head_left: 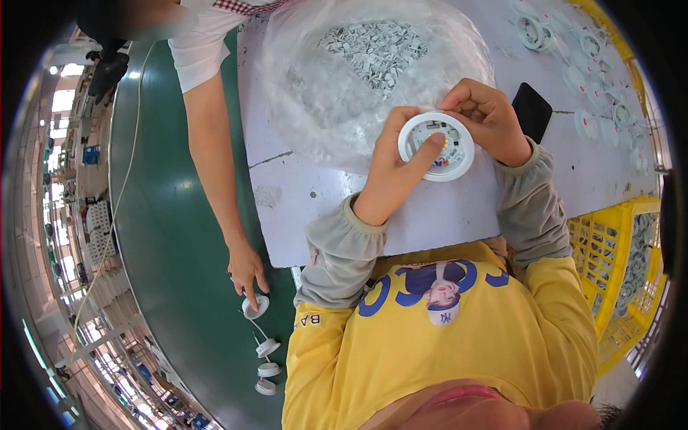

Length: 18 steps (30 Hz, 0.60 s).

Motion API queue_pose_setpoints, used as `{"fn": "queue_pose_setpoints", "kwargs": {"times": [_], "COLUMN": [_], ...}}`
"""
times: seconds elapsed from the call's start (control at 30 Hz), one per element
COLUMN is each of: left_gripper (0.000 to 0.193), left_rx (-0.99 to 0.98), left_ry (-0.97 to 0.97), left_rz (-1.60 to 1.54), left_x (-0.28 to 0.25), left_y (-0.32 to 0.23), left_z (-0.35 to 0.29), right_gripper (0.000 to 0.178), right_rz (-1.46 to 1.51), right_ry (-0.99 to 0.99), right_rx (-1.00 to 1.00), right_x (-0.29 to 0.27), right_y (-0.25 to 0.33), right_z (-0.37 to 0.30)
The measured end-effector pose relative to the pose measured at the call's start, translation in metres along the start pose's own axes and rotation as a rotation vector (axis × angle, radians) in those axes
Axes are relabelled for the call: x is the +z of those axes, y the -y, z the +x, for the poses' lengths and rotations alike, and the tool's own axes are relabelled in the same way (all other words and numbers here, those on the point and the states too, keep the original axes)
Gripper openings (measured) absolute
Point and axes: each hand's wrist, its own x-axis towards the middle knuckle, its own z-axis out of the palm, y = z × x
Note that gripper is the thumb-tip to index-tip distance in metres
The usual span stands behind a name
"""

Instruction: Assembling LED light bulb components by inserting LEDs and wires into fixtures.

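Observation:
A round white LED light [453,153] with a circuit board inside its rim is held up over the near part of the white table. My left hand [393,168] grips it from the left, the thumb lying across the board. At the light's upper right edge, my right hand [491,120] is closed in a pinch; whatever lies between its fingertips is hidden. Just beyond both hands, a large clear plastic bag [301,129] holds many small grey-white parts [376,54]. Beside my right hand lies a black phone [532,111].
White round housings [591,89] cover the table's far right. A yellow crate [598,240] of grey parts stands at my right. On the left, a co-worker's hand [246,266] touches a white round light [256,307] on the green surface [172,215], with several more nearby [267,348].

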Motion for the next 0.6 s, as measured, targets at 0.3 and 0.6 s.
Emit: {"fn": "queue_pose_setpoints", "kwargs": {"times": [0.3,0.6], "left_gripper": [0.019,0.018], "left_rx": [-0.074,-0.043], "left_ry": [0.124,0.134], "left_rz": [0.011,0.026], "left_x": [-0.0063,-0.0076], "left_y": [-0.0072,-0.0010], "left_z": [-0.0045,-0.0026], "right_gripper": [0.009,0.010], "right_rz": [0.018,0.039], "right_ry": [0.054,0.073], "right_rx": [0.009,-0.028], "right_x": [0.0017,0.0043], "right_y": [0.0006,0.0035], "right_z": [-0.0011,-0.0017]}}
